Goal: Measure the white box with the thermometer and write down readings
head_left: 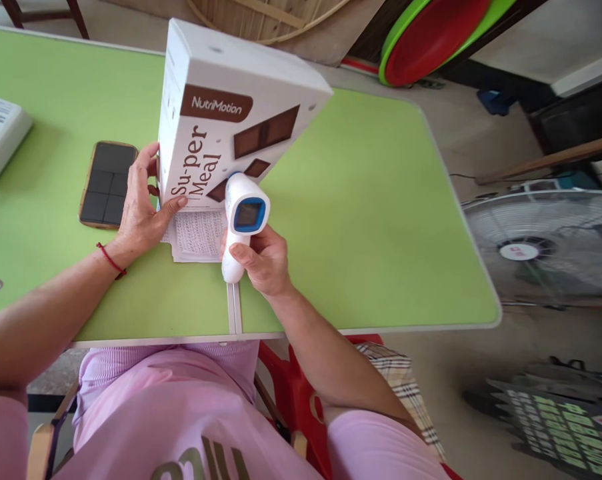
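Observation:
My left hand point(143, 203) grips the lower left corner of a white box point(215, 73) printed "NutriMotion Su-per Meal", its thumb on the front face. The box is held upright, leaning away from me. In my right hand point(268, 263) is a white infrared thermometer point(235, 257) with a blue-rimmed screen, which faces me; its head is in front of the box's lower right part. The screen looks dark and no reading can be made out. Beneath the box, printed paper sheets point(198, 237) lie on the table, partly hidden.
On the green table point(361, 233), a dark panelled device with a wooden-looking rim point(108, 183) lies left of my left hand. A white box point(3, 137) stands at the far left. Beyond the table's right edge is a large fan point(545, 247); a red chair point(301, 400) is below the front edge.

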`<state>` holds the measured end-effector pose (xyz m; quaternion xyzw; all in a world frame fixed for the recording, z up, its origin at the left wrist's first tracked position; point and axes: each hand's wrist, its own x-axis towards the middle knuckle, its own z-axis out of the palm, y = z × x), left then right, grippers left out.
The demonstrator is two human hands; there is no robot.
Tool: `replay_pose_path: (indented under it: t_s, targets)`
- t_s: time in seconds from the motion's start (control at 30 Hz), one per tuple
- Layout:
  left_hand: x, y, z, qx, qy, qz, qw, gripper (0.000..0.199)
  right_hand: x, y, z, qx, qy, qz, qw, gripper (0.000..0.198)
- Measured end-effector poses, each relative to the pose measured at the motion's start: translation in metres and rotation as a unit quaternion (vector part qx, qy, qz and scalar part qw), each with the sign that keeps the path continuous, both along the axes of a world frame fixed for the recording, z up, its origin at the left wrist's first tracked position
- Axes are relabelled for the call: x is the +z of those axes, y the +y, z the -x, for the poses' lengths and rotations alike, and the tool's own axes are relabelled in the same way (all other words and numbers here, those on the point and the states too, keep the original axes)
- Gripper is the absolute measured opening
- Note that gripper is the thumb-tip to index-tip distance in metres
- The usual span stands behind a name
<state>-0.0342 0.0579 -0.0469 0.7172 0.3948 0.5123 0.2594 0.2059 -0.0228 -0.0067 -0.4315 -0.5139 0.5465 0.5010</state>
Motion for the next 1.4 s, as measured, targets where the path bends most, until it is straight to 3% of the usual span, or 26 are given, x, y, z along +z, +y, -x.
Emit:
replay_pose_path:
  t_s: [0.17, 0.27, 0.33, 0.43, 0.57, 0.77, 0.87, 0.93, 1.03, 1.13, 1.2, 1.27, 1.4]
  targets:
    - [-0.007, 0.004, 0.001, 0.007, 0.027, -0.017, 0.999, 0.094, -0.003, 0.001, -0.002, -0.006, -0.013, -0.038, 0.999, 0.052]
    - [-0.006, 0.004, 0.004, 0.005, 0.073, -0.016, 0.997, 0.091, -0.009, 0.002, -0.006, -0.037, -0.066, -0.112, 0.991, 0.048]
    - [-0.005, 0.003, 0.006, 0.006, 0.098, 0.0, 0.995, 0.092, -0.013, 0.006, -0.016, -0.093, -0.126, -0.189, 0.969, 0.051]
    - [-0.005, 0.0, 0.007, 0.011, 0.098, 0.034, 0.995, 0.098, -0.018, 0.017, -0.045, -0.199, -0.257, -0.26, 0.909, 0.067]
    - [-0.007, -0.004, 0.004, 0.009, 0.07, 0.068, 0.995, 0.118, -0.024, 0.035, -0.092, -0.252, -0.405, -0.236, 0.847, 0.069]
    - [-0.002, -0.012, -0.003, -0.005, 0.07, 0.092, 0.993, 0.134, -0.041, 0.044, -0.119, -0.299, -0.498, -0.05, 0.813, 0.05]
    - [-0.001, -0.013, -0.003, -0.002, 0.072, 0.093, 0.993, 0.135, -0.045, 0.045, -0.12, -0.307, -0.521, -0.001, 0.797, 0.043]
    - [-0.002, -0.014, -0.003, -0.001, 0.081, 0.094, 0.992, 0.138, -0.043, 0.045, -0.121, -0.319, -0.532, -0.017, 0.784, 0.039]
    - [-0.004, -0.014, -0.003, -0.001, 0.093, 0.094, 0.991, 0.143, -0.036, 0.041, -0.113, -0.338, -0.533, -0.133, 0.764, 0.027]
    - [-0.004, -0.014, -0.004, -0.004, 0.11, 0.086, 0.99, 0.146, -0.029, 0.034, -0.09, -0.305, -0.502, -0.2, 0.784, 0.018]
    - [-0.003, -0.014, -0.004, -0.006, 0.126, 0.086, 0.988, 0.149, -0.027, 0.029, -0.072, -0.234, -0.5, -0.154, 0.819, 0.025]
    - [-0.001, -0.013, -0.005, -0.005, 0.139, 0.091, 0.986, 0.153, -0.026, 0.026, -0.058, -0.174, -0.516, -0.108, 0.832, 0.035]
    - [0.002, -0.013, -0.005, -0.009, 0.15, 0.098, 0.984, 0.158, -0.027, 0.025, -0.058, -0.159, -0.502, -0.119, 0.842, 0.038]
